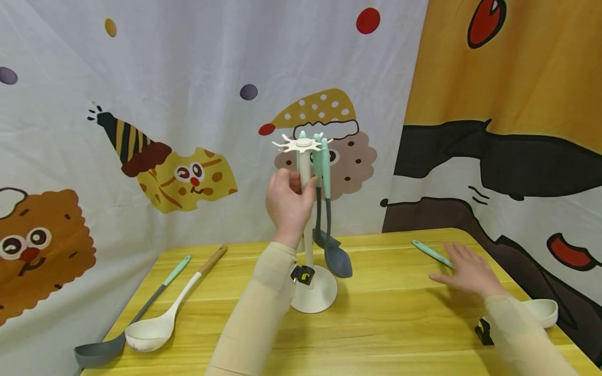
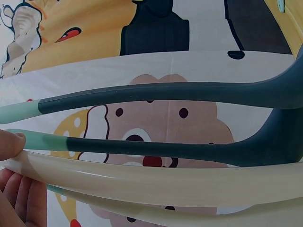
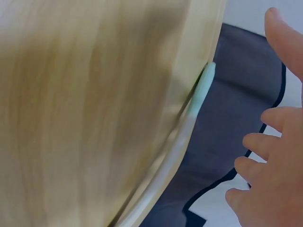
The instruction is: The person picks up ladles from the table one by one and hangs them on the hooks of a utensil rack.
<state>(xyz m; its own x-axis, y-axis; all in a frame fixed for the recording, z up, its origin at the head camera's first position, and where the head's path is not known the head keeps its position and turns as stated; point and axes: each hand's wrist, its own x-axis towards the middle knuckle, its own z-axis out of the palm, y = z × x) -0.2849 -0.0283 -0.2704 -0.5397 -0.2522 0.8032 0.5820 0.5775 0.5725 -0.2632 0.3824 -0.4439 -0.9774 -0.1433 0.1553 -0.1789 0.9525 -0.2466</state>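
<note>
My left hand (image 1: 290, 201) grips the upper post of a white utensil stand (image 1: 314, 292), thumb on one side and fingers curled on the other. In the left wrist view the thumb also lies beside a mint handle (image 2: 46, 140). From the stand hang a dark grey spoon (image 1: 337, 260) and another dark grey utensil (image 1: 321, 237), both mint-handled; a paler one hangs behind the post. My right hand (image 1: 472, 271) is spread, fingers apart, over a white ladle (image 1: 545, 312) with a mint handle (image 3: 203, 87). Hand and sleeve hide the ladle's middle in the head view.
At the table's left side lie a grey ladle (image 1: 101, 352) with a mint handle and a white ladle (image 1: 152, 331) with a wooden handle. The wooden table (image 1: 385, 324) backs onto a curtain (image 1: 197, 62) printed with cartoon figures.
</note>
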